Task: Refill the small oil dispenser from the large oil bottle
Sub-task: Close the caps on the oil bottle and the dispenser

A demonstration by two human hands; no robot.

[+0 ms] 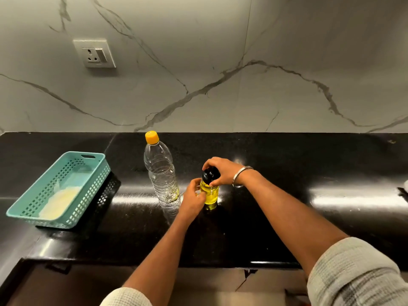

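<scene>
The small oil dispenser point(211, 194) stands upright on the black counter point(287, 173), its clear body full of yellow oil. My left hand point(191, 200) grips its body from the left side. My right hand point(223, 170) closes over its black cap point(209, 175) from above. Just to the left stands the large oil bottle point(160, 171), a clear plastic bottle with an orange cap point(152, 137) on it. It looks nearly drained, with only a trace of oil at the bottom.
A teal perforated basket point(88, 173) holding a pale yellow cloth sits at the counter's left. A wall socket point(95, 53) is on the marble backsplash. The counter's front edge runs below my forearms. A metal bangle point(240, 176) circles my right wrist.
</scene>
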